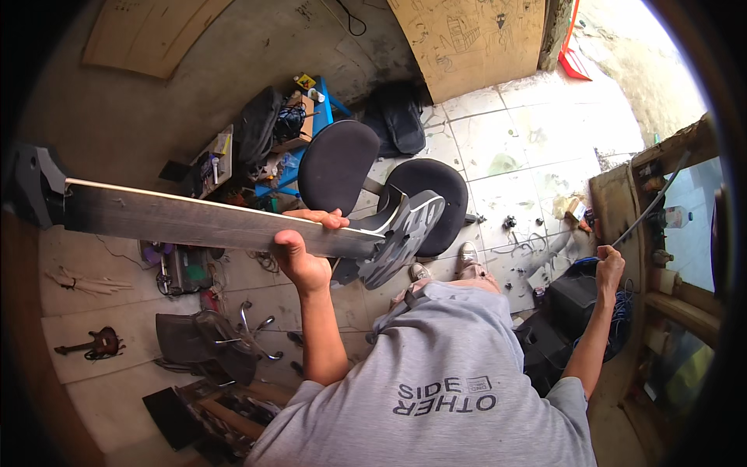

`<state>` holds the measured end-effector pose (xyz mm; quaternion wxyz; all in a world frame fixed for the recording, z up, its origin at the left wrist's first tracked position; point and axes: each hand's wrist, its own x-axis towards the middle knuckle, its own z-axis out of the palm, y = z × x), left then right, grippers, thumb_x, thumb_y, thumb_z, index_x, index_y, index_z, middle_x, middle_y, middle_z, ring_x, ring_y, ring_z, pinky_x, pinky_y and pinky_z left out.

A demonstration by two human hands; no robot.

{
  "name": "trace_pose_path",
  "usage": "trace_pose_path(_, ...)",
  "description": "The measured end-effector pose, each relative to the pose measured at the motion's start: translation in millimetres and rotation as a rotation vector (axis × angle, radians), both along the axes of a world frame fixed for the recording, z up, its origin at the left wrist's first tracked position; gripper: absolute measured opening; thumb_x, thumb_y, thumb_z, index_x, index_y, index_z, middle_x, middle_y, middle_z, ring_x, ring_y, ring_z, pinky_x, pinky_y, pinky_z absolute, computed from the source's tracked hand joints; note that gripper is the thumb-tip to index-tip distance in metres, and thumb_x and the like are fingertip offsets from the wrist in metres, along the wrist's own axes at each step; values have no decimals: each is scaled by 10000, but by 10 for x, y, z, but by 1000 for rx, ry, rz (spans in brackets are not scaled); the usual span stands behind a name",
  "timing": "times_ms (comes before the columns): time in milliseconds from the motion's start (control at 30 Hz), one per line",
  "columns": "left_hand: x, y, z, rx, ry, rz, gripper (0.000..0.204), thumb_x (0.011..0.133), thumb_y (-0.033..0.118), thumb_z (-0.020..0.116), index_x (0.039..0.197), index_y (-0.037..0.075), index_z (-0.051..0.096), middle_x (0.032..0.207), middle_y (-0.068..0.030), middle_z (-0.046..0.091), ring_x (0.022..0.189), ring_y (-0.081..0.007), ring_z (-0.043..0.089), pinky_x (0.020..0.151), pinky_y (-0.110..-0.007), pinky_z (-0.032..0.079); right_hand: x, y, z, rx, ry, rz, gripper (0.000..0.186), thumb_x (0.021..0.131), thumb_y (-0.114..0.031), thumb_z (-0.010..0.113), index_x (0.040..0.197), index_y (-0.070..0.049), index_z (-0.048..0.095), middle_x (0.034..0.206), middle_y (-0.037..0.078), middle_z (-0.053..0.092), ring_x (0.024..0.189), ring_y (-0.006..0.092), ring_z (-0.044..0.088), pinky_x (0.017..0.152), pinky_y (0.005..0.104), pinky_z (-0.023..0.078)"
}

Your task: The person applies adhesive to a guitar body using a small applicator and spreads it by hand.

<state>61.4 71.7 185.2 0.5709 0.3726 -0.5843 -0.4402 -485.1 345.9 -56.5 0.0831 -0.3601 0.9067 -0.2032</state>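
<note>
My left hand (302,261) is closed around the neck of an electric guitar (171,219), close to where the neck meets the body. The guitar lies across the view, with its dark headstock at the far left and its grey-and-black patterned body in front of my legs. No strings can be made out along the dark fingerboard. Held out to the right, my right hand (609,272) pinches the lower end of a long, thin grey rod (652,204). The rod slants up toward the window side; its exact kind cannot be told.
A black swivel chair (340,165) stands just beyond the guitar body. At right are a wooden window frame (685,313) with a bottle (675,217) and black cases (574,300). A brown chair (208,346) and a small guitar (92,343) are at left.
</note>
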Motion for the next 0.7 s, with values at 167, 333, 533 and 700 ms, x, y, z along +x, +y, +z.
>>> trace_pose_path(167,-123,29,-35,8,-113,41,796,996,769,479,999,-19,590,849,-153,697,827,-315,743,964,-521,572,156,-165,114,-53,45,29,175,829,65,718,999,35,751,901,184,762,867,324,759,830,391,590)
trace_pose_path(333,-127,-35,-279,-17,-158,76,763,1059,693,457,954,-45,617,875,-146,713,867,-281,753,960,-457,579,283,-247,162,128,82,-57,21,843,-25,742,840,-26,763,947,204,759,895,371,750,797,462,580)
trace_pose_path(533,-192,-178,-701,61,-181,172,741,1070,679,446,989,-35,624,922,-155,714,923,-289,742,950,-446,571,260,-188,-31,51,6,-60,178,851,62,633,933,-23,765,956,221,758,918,395,746,797,493,564)
trace_pose_path(700,-215,-325,-1048,95,-198,248,736,1081,672,439,1000,-32,637,958,-152,732,948,-270,738,934,-425,568,163,-67,-213,79,14,17,222,830,93,594,957,10,755,832,221,733,812,356,753,730,437,559)
